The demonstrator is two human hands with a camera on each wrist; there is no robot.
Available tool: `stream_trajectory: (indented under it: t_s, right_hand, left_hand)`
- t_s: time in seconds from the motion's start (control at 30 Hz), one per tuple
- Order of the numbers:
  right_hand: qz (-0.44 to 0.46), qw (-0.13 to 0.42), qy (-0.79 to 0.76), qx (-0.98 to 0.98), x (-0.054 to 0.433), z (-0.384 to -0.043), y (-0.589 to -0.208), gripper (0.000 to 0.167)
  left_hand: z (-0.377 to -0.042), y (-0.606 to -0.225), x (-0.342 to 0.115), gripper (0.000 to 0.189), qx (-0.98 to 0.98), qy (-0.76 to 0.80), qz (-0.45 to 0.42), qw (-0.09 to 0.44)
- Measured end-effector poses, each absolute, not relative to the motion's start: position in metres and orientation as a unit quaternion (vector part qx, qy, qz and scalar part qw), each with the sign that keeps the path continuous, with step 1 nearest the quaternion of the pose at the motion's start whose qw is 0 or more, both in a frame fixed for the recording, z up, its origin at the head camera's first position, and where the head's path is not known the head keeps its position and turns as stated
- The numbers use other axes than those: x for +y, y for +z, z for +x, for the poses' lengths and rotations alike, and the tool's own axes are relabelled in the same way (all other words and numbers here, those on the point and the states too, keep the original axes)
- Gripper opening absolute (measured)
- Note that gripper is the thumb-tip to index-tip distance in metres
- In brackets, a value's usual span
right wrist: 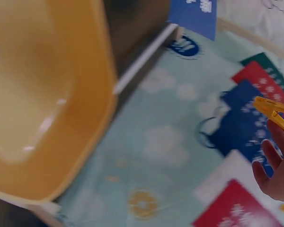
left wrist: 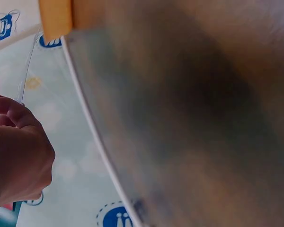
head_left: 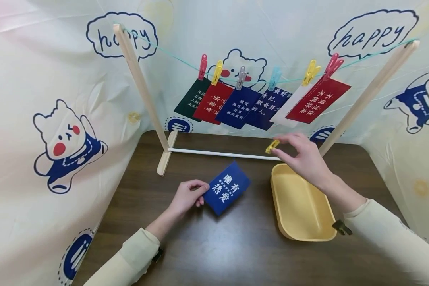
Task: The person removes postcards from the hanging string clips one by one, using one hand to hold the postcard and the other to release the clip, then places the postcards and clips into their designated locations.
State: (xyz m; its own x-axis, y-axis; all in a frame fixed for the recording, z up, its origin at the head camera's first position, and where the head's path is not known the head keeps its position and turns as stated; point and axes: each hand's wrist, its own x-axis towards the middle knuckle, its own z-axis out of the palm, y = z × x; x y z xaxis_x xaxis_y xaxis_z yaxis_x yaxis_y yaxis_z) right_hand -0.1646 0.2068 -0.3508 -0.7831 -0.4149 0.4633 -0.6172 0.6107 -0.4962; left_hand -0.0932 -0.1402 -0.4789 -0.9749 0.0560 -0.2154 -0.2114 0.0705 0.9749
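My left hand (head_left: 186,195) pinches the lower left edge of a blue card (head_left: 227,188) with white characters, held over the table. In the left wrist view this hand (left wrist: 21,151) is at the left edge, its fingertips partly cut off. Between the thumb and fingers of my right hand (head_left: 305,157) is a small yellow clothespin (head_left: 272,146), above the far end of a yellow basin. The right wrist view shows the same clothespin (right wrist: 272,109) near the right edge, with the other fingers of the hand (right wrist: 281,175) spread below it.
A green string (head_left: 178,59) spans two wooden posts (head_left: 139,83). Several cards hang from it on coloured clothespins, a red card (head_left: 318,99) at the right end. A white rod (head_left: 221,153) joins the posts low down. The yellow basin (head_left: 277,206) stands on the brown table (head_left: 214,254).
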Motion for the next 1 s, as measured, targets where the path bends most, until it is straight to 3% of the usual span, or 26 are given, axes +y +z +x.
stream_trajectory:
  t_s: [0.2, 0.53, 0.67, 0.87, 1.0]
  right_hand:
    - [0.273, 0.104, 0.324, -0.9, 0.226, -0.163, -0.39, 0.028]
    - [0.218, 0.004, 0.276, -0.936, 0.257, -0.165, -0.422, 0.032]
    - [0.215, -0.033, 0.262, -0.94, 0.266, -0.17, -0.426, 0.027]
    - [0.226, -0.107, 0.238, -0.939, 0.269, -0.174, -0.438, 0.025]
    - [0.245, -0.115, 0.221, -0.937, 0.271, -0.173, -0.447, 0.022]
  left_hand:
    - [-0.088, -0.497, -0.136, 0.016, 0.753, 0.643, -0.05, 0.134]
    - [-0.082, -0.512, -0.134, 0.015, 0.752, 0.629, -0.06, 0.186]
    - [-0.08, -0.514, -0.134, 0.012, 0.79, 0.584, -0.038, 0.182]
    - [-0.077, -0.515, -0.136, 0.007, 0.877, 0.462, 0.007, 0.134]
    - [-0.074, -0.515, -0.138, 0.009, 0.877, 0.457, 0.024, 0.147]
